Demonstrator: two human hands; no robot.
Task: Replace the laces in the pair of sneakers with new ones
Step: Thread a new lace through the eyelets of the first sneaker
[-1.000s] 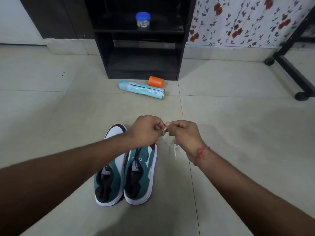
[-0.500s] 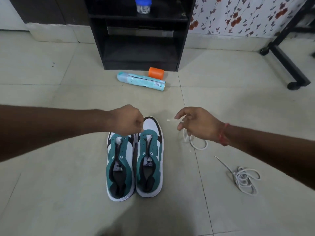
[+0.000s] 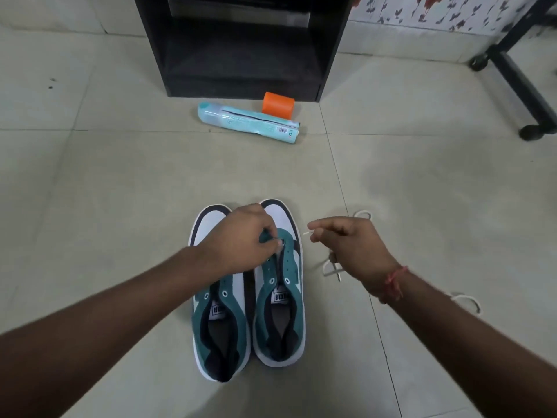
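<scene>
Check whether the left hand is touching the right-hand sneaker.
Touching. The head view shows the left hand with its fingertips curled onto the teal eyelet panel of the right-hand sneaker, no gap visible.

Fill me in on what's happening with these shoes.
A person is starting to lace a pair of teal-and-white sneakers on the tiled floor. The left hand pinches at the front eyelets of the right-side sneaker, while the right hand pinches the tip of a white lace that trails to the floor. No lace shows in the visible eyelets.
</scene>
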